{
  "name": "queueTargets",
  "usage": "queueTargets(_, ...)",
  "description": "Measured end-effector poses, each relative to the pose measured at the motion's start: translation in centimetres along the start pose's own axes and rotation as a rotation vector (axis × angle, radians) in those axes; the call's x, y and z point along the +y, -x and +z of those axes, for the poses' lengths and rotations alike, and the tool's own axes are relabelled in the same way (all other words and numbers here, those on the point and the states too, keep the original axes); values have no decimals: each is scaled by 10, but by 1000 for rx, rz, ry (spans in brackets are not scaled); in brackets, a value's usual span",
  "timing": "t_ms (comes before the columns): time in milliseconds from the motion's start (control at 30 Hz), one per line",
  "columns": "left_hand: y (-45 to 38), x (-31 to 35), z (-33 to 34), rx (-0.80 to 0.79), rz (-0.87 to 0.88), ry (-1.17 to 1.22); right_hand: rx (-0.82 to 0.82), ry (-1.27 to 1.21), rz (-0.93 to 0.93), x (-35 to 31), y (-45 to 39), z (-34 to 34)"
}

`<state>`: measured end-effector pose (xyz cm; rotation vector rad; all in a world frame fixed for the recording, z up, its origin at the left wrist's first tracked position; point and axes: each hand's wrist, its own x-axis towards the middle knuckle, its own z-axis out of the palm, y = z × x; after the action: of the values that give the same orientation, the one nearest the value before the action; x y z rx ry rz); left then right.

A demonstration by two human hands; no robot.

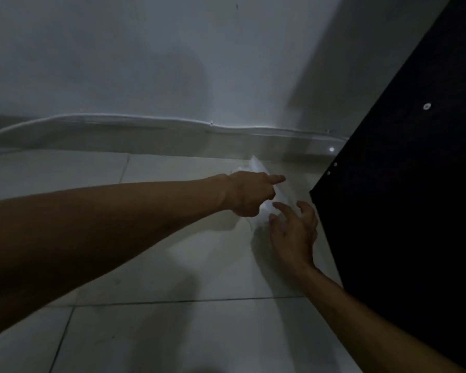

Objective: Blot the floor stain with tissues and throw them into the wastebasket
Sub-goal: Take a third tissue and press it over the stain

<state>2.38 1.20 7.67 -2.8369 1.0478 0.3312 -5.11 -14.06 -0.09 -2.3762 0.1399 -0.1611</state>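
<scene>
On glossy tile floor (172,332): 1 crumpled white tissue (256,164), left hand (249,193) clamped on it, right hand (293,232) spread, 2 hands apart.

A dimly lit corner of a room, seen from above and at an angle: a plain pale wall (151,55) fills the upper part of the view, marked only by soft grey shadows and a small dark speck near the top. Along its base runs a thin white cable (145,119), fixed just above a glossy skirting strip (145,141) that catches a bright point of reflected light at its right end. The floor (172,332) is laid in large light tiles with dark grout lines. A black panel (409,197), dotted with small pale fittings, occupies the right side.
</scene>
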Motion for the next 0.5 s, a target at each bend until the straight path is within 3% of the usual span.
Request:
queueTargets(133,-24,1,10,-53,16,33,-185,198,-48,23,-9,5)
queueTargets(267,-29,-6,24,-18,-59,260,-330,368,-149,38,-14,9)
queueTargets(500,-19,-13,31,177,-95,419,-378,400,-273,48,-28,19)
